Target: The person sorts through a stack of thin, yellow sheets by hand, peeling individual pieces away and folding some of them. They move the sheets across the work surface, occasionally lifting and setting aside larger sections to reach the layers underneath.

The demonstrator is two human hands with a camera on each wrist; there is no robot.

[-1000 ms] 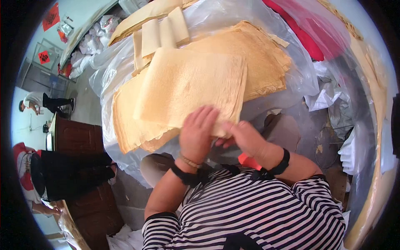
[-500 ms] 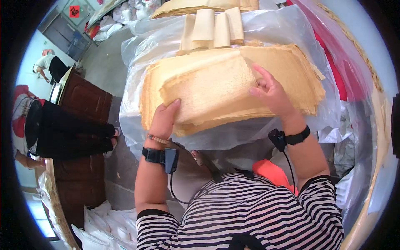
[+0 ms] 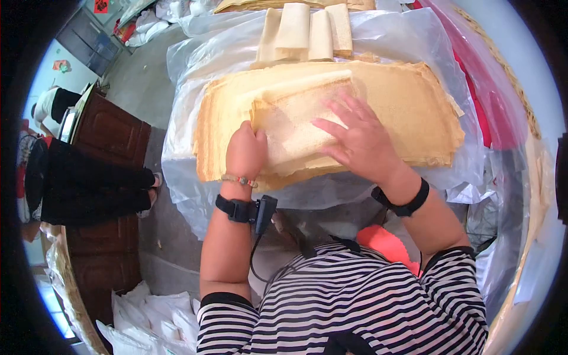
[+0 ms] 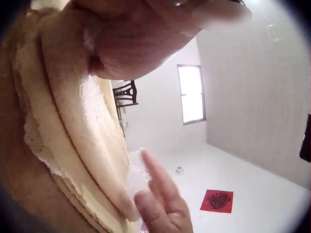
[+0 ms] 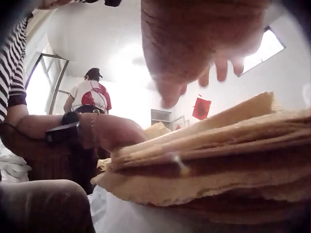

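A broad stack of thin tan sheets (image 3: 408,118) lies on clear plastic. Over its left half is a smaller, lighter sheet (image 3: 290,121), folded along its far side. The left hand (image 3: 245,151) grips the left edge of this sheet, fingers curled round a raised fold. Above its right part, the right hand (image 3: 361,139) is spread with fingers apart; in the right wrist view that hand (image 5: 204,43) hovers over the layered sheets (image 5: 209,160). The left wrist view shows the left hand (image 4: 131,39) close against the folded edges (image 4: 82,121).
Several folded tan pieces (image 3: 294,29) lie beyond the stack, on the plastic (image 3: 204,56). A brown wooden cabinet (image 3: 115,133) and two people stand at the left. White bags (image 3: 157,319) lie at the lower left; pink plastic (image 3: 485,89) hangs along the right.
The hands have parted from near the front edge. The lighter sheet has been lowered onto the stack's left half, and its left edge is now folded up. The right hand's fingers have spread.
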